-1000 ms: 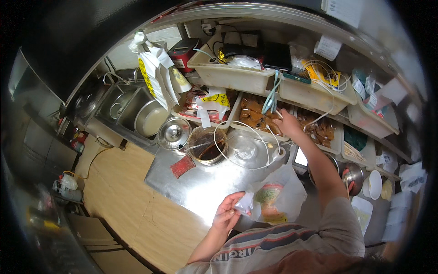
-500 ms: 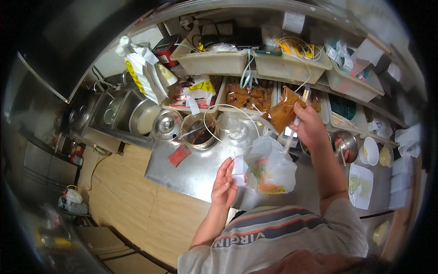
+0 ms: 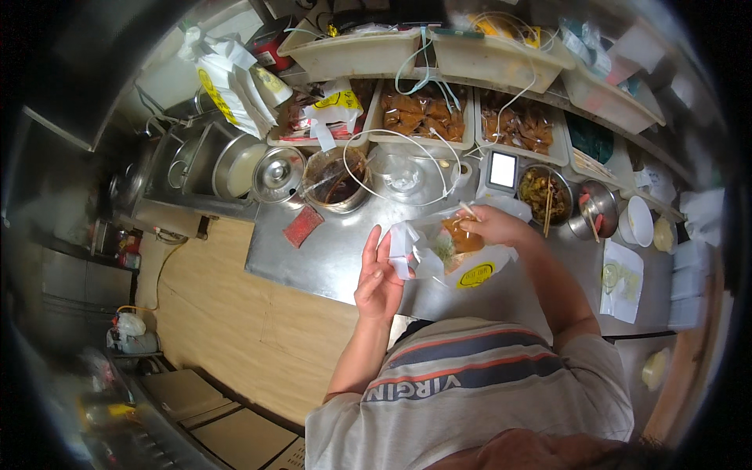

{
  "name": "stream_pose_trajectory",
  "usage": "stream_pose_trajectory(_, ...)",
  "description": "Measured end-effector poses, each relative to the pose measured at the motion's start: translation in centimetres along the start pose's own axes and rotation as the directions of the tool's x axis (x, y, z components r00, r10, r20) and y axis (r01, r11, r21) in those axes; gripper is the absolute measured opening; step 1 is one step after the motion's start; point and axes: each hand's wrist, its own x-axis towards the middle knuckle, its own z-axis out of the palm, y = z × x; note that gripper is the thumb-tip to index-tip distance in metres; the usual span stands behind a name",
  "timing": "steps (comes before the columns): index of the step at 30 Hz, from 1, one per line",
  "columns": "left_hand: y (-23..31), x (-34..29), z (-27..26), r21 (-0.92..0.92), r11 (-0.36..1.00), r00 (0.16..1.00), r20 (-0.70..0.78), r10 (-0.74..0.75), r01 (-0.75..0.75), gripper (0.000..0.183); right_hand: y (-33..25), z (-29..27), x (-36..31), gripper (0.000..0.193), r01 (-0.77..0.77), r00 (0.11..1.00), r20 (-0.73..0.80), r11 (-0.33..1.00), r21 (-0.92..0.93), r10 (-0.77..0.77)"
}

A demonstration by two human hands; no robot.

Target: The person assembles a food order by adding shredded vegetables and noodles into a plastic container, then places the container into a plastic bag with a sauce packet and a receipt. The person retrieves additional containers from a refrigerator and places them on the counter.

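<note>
A translucent white plastic bag [image 3: 427, 265] with a yellow printed oval hangs in front of me, and something green and reddish shows inside it. My left hand [image 3: 377, 283] has its thumb and fingers closed on the bag's left edge, beside a white slip of paper [image 3: 399, 249]. My right hand [image 3: 500, 227] is at the bag's mouth, its fingers wrapped round a brown sauce packet [image 3: 460, 233] that is partly inside the bag. A thin pale stick [image 3: 468, 208] pokes up from the same grip; its lower part is hidden.
Behind the bag are a pot of dark sauce [image 3: 335, 184], a lidded steel pot [image 3: 280, 175], a scale [image 3: 500, 171] and a steel bowl of chopped food [image 3: 544, 196]. A red scrubbing pad [image 3: 303, 227] lies on the steel counter [image 3: 274, 258]. Bins of brown packets [image 3: 423, 117] line the back.
My right hand has come down from above the packet bins into the bag's mouth, bringing the sauce packet. My left hand has stayed on the bag's edge. The view has shifted slightly.
</note>
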Motion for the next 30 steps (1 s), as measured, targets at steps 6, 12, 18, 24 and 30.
stream_pose_trajectory(6, -0.7, 0.4, 0.8, -0.012, 0.997, 0.994, 0.076, -0.072, 0.073, 0.079, -0.7, 0.7, 0.7, 0.045, -0.039, 0.983, 0.066, 0.55, -0.834, 0.17)
stream_pose_trajectory(12, -0.2, 0.3, 1.0, 0.018, 0.996, 0.991, 0.101, -0.089, 0.088, 0.078, -0.1, -0.9, 1.4, 0.037, -0.108, 0.973, 0.019, 0.529, -0.842, 0.228)
stream_pose_trajectory(18, -0.6, 0.4, 0.9, 0.005, 0.994, 0.988, 0.109, -0.109, 0.109, 0.078, -0.7, 1.1, 3.8, 0.033, -0.445, 0.748, 0.207, 0.708, -0.549, 0.631)
stream_pose_trajectory(24, -0.8, 0.3, 1.1, 0.042, 0.992, 0.985, 0.118, -0.124, 0.12, 0.079, 1.8, 2.8, 4.4, 0.027, -0.106, 0.991, -0.131, 0.521, -0.847, -0.011)
stream_pose_trajectory(30, -1.1, 0.7, 1.7, 0.029, 0.992, 0.984, 0.129, -0.125, 0.123, 0.08, -2.6, 6.4, 3.1, 0.022, -0.185, 0.983, -0.136, 0.582, -0.792, 0.127)
